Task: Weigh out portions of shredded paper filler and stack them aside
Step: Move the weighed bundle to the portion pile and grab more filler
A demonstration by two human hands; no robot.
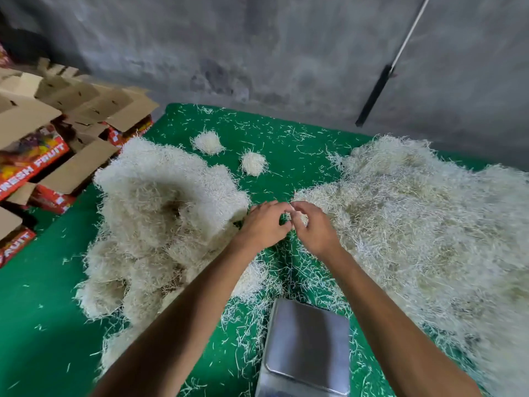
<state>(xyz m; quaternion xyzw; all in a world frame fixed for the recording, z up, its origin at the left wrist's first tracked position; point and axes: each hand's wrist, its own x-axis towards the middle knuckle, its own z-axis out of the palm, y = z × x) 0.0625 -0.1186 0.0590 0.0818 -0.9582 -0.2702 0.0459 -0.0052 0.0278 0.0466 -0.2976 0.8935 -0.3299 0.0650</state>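
The steel scale pan (307,348) sits nearest me, past it my left hand (264,223) and right hand (313,227) pinch a small tuft of shredded paper (300,217) between stacked portions (160,207) and the loose heap (423,219), with 2 small clumps (253,163) beyond.

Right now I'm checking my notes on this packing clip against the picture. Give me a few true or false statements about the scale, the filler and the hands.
1. The metal scale pan is heaped with filler. False: its platform is bare.
2. Both hands meet just beyond the scale; the right hand pinches a small tuft of shredded paper. True.
3. The stacked portions sit to the left hand's side. True.
4. The mat is blue. False: it is green.
5. The loose filler pile lies on the right. True.
6. The fruit cartons stand on the right. False: they are on the left.
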